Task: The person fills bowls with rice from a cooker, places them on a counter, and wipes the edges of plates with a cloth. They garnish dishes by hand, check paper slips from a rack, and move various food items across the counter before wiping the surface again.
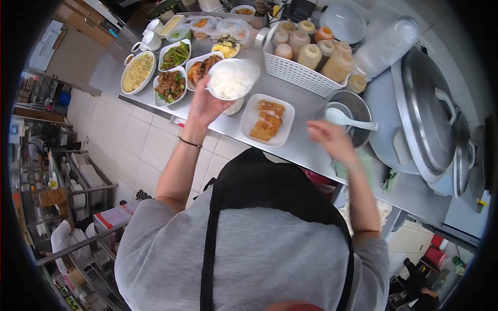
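My left hand (201,108) grips a white bowl of rice (231,79) by its side, raised over the counter. Partly hidden beneath it is another bowl (236,107) with something pale inside. To the right sits a square white dish (287,130) holding browned, sliced cutlet (267,120). My right hand (328,137) is in the air beside the metal pot (363,136), fingers curled in, with nothing visible in them. Across that pot lies a white rice paddle (348,119), apart from my fingers.
Several filled dishes stand on the left, among them an oval plate (138,72) and a greens dish (175,55). A white basket (301,79) of sauce bottles is at the back. Large lidded pots (423,103), stacked clear cups (389,46) and a green cloth (358,165) are on the right.
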The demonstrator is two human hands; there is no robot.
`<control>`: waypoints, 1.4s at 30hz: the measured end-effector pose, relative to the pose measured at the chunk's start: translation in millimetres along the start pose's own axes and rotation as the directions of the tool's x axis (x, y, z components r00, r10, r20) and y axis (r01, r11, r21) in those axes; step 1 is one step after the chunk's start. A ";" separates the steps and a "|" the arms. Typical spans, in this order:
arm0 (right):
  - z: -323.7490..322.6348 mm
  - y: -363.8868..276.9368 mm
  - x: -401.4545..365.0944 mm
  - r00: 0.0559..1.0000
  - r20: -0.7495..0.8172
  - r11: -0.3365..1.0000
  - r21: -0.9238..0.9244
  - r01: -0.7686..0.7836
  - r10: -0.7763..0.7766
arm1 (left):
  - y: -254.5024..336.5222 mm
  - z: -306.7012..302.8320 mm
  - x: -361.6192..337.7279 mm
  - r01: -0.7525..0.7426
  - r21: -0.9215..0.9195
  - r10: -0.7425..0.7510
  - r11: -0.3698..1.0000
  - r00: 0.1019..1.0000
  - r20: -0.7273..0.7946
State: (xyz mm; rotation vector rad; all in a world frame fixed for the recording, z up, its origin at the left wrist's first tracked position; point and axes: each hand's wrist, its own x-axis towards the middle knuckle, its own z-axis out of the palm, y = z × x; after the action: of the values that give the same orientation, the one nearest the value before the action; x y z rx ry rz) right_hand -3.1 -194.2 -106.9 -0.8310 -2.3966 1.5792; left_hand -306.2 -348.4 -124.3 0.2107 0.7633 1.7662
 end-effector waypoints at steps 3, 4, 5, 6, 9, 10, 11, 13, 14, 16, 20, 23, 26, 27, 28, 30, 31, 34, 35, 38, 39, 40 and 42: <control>86.7 61.9 35.7 0.949 -0.168 0.964 0.068 -0.257 0.265 | 0.4 -3.9 15.3 0.079 0.040 -0.081 0.996 0.995 0.053; 104.9 72.1 41.8 0.954 -0.158 0.967 0.060 -0.247 0.253 | -2.6 -5.5 20.8 0.110 0.047 -0.113 0.993 0.990 0.080; 119.7 80.3 43.6 0.936 -0.221 0.954 0.185 -0.236 0.274 | -8.6 -7.3 27.6 0.137 0.023 -0.139 0.990 0.986 0.096; 128.9 82.1 42.8 0.910 -0.281 0.927 0.307 -0.214 0.303 | -16.7 -9.9 35.6 0.167 0.001 -0.166 0.986 0.980 0.114; 132.5 78.4 31.8 0.887 -0.316 0.921 0.306 -0.242 0.338 | -46.6 -21.3 60.1 0.194 -0.027 -0.188 0.981 0.971 0.150; 129.5 82.2 24.3 0.877 -0.344 0.933 0.254 -0.255 0.334 | -56.1 -20.5 63.7 0.208 -0.034 -0.202 0.978 0.971 0.130; 126.1 88.7 14.9 0.879 -0.371 0.948 0.219 -0.230 0.299 | -65.8 -18.8 67.1 0.218 -0.041 -0.213 0.975 0.971 0.113; 118.1 122.4 -3.9 0.888 -0.413 0.979 0.124 -0.162 0.199 | -85.1 -16.6 73.0 0.192 -0.103 -0.180 0.976 0.977 0.116; 112.9 141.8 -13.2 0.894 -0.427 0.991 0.067 -0.116 0.134 | -95.3 -21.3 79.3 0.208 -0.112 -0.202 0.972 0.977 0.066; 106.9 175.3 -28.0 0.877 -0.481 1.000 -0.004 0.017 -0.017 | -118.8 -34.5 91.5 0.175 -0.075 -0.177 0.982 0.984 -0.022; 94.1 177.4 -47.1 0.874 -0.417 0.967 0.168 -0.194 0.248 | -134.8 -32.0 91.5 0.158 0.058 -0.137 0.986 0.955 -0.264; 97.6 194.6 -40.1 0.830 -0.473 0.951 0.228 -0.212 0.298 | -148.2 -33.8 92.1 0.109 0.075 -0.075 0.991 0.931 -0.357; 99.0 181.6 -31.8 0.841 -0.431 0.934 0.285 -0.218 0.327 | -158.8 -36.9 93.5 0.045 0.090 -0.005 0.995 0.913 -0.407; 98.3 163.0 -28.7 0.837 -0.402 0.905 0.357 -0.230 0.371 | -159.0 -35.9 92.5 0.018 0.104 0.026 0.994 0.912 -0.408; 95.3 153.1 -26.6 0.832 -0.368 0.870 0.427 -0.246 0.416 | -160.2 -35.7 90.3 -0.005 0.117 0.053 0.993 0.910 -0.410; 91.9 159.4 -16.3 0.876 -0.376 0.931 0.313 -0.186 0.302 | -160.7 -37.0 81.6 -0.036 0.177 0.101 0.984 0.923 -0.371; 92.1 162.7 -14.4 0.884 -0.332 0.887 0.429 -0.170 0.330 | -158.7 -40.0 77.0 -0.053 0.243 0.133 0.969 0.936 -0.326; 91.0 141.3 -15.7 0.903 -0.251 0.794 0.592 -0.142 0.349 | -147.4 -32.7 43.6 -0.048 0.391 0.179 0.919 0.935 -0.307; 92.2 141.5 -17.2 0.895 -0.259 0.726 0.681 -0.099 0.365 | -146.5 -33.4 30.7 -0.047 0.392 0.183 0.919 0.930 -0.317; 79.4 146.7 -27.6 0.894 -0.183 0.643 0.753 -0.140 0.409 | -132.8 -34.5 -11.4 -0.078 0.354 0.198 0.932 0.927 -0.318; 72.1 149.2 -35.0 0.891 -0.110 0.637 0.737 -0.225 0.441 | -123.7 -32.3 -30.5 0.009 0.428 0.142 0.904 0.936 -0.321; 65.3 150.1 -43.1 0.889 -0.106 0.631 0.741 -0.228 0.446 | -116.8 -34.3 -48.0 0.096 0.496 0.084 0.863 0.941 -0.328; 56.7 143.9 -58.5 0.895 0.123 0.697 0.584 -0.415 0.429 | -107.7 -48.9 -77.6 0.102 0.528 0.093 0.843 0.940 -0.330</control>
State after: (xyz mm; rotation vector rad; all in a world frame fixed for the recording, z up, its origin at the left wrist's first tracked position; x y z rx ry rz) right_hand 74.4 -228.4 -248.9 -1.2838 -1.5461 2.2936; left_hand -218.8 -422.4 -207.5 0.2766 1.5192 1.5603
